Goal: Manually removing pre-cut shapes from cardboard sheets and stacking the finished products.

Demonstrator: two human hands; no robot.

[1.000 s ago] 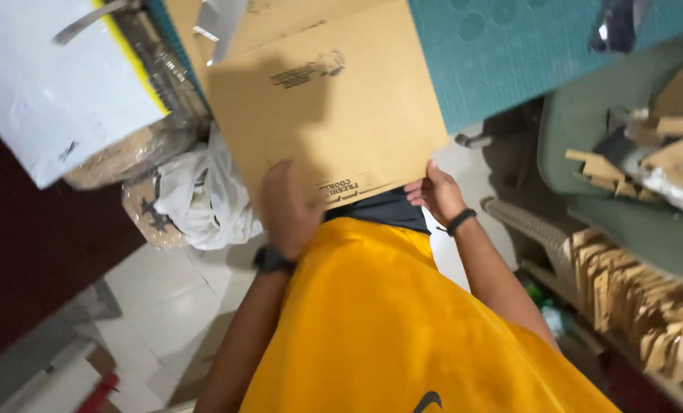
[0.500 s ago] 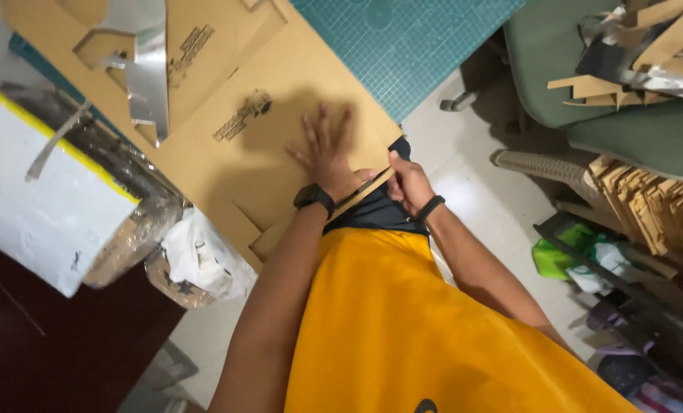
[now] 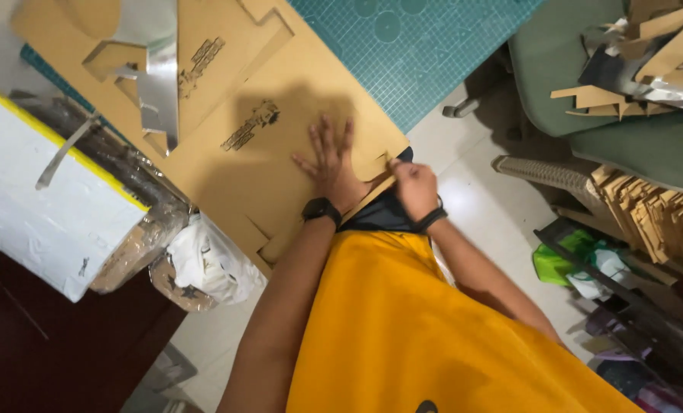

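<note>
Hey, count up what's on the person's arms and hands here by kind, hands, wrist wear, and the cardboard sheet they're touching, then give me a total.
Bare hands: 2, left hand flat on the sheet, right hand at its near edge
Wrist wear: 2, black wristwatch on the left, black wristband on the right
Large brown cardboard sheet: 1
Total: 5

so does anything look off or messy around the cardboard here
The cardboard sheet hangs past the edge of the green cutting mat, with cut-outs and a notched near edge. Loose cardboard scraps are heaped on the green chair.
</note>
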